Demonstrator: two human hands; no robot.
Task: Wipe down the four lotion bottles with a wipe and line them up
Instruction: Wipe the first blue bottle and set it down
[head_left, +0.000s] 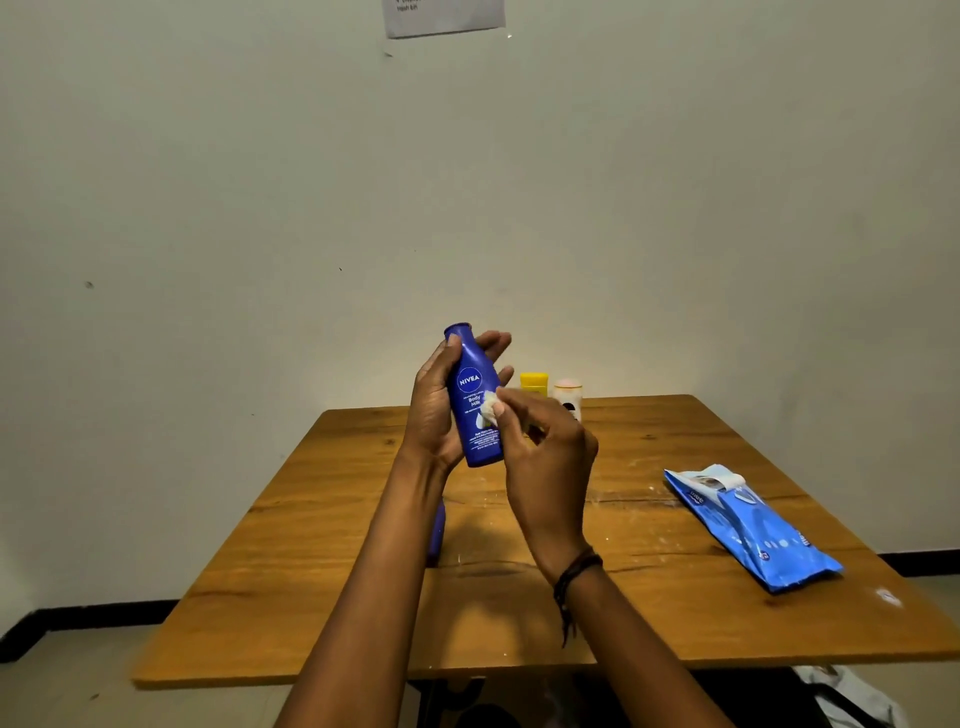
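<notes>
Blue bottle in front, what does its label say?

I read "NIVEA" in a round badge with "Body Milk" under it; the finer print is too small. My left hand curls round the bottle from behind, cap up, raised above the worktop.

And your right hand?

Just right of the bottle, pinching a small white wipe against the label. Beyond that hand stand a yellow bottle and a white bottle. Well to its right lies a blue wipes pack, lettering unreadable.
</notes>
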